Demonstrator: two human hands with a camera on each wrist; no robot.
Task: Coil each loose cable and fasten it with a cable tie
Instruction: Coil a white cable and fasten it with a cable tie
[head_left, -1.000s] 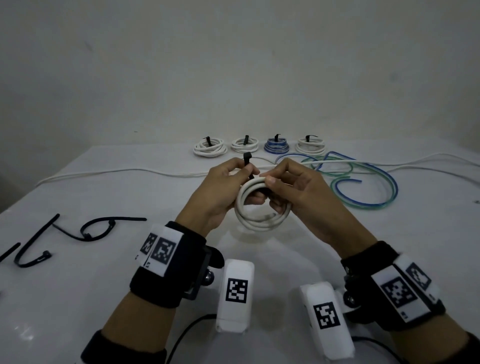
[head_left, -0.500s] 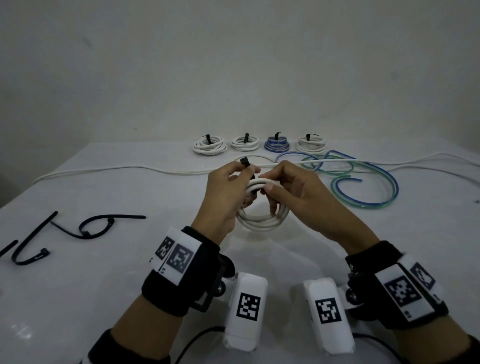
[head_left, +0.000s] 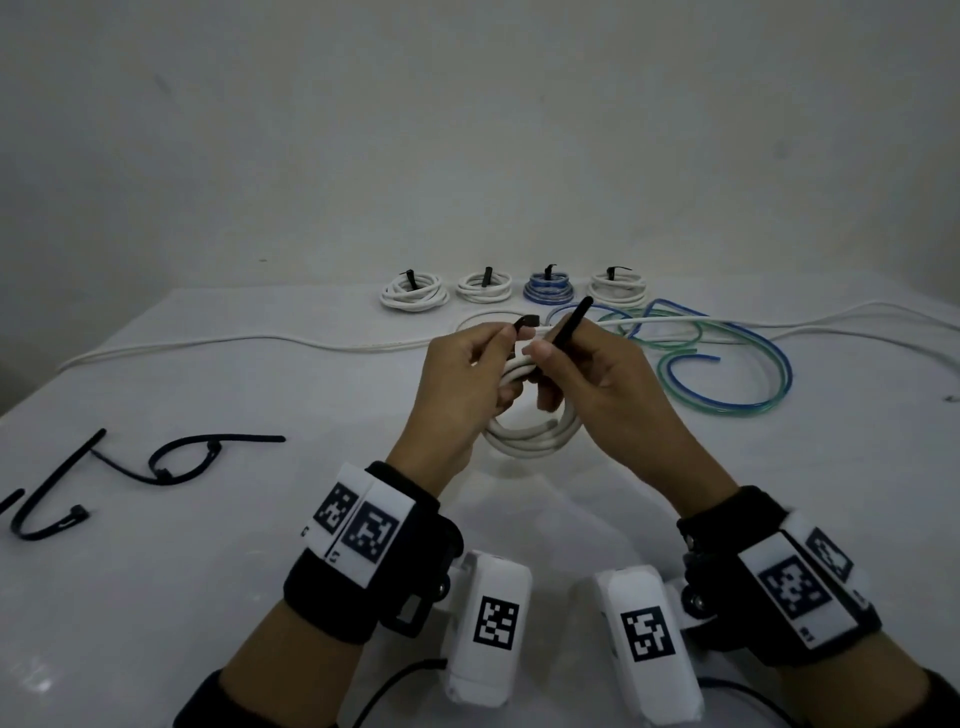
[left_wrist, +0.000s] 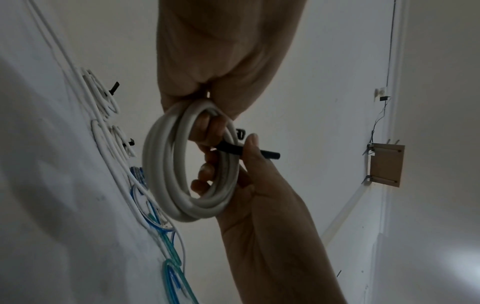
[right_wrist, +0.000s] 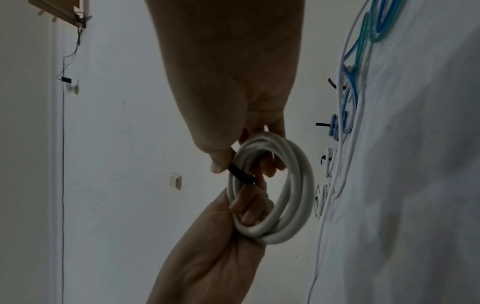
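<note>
A white cable coil (head_left: 530, 439) hangs just above the table between both hands. My left hand (head_left: 511, 343) has its fingers curled through the coil (left_wrist: 166, 164) and pinches the head of a black cable tie (head_left: 525, 322) at the top. My right hand (head_left: 545, 358) pinches the tie's tail (head_left: 571, 322) between thumb and forefinger, so the tail points up and away. The tie (left_wrist: 259, 153) runs out from inside the coil past the right thumb. In the right wrist view the tie (right_wrist: 241, 174) wraps over the coil (right_wrist: 293, 185) beside that thumb.
Several tied coils (head_left: 413, 293) line the table's back. A loose blue and green cable (head_left: 727, 364) lies to the right, and a long white cable (head_left: 260, 340) crosses the table behind my hands. Spare black ties (head_left: 182, 457) lie at the left.
The tie's tail, hidden before, now sticks up from my right hand's pinch. Both hands and the coil have shifted slightly; my left hand still holds the tie's head.
</note>
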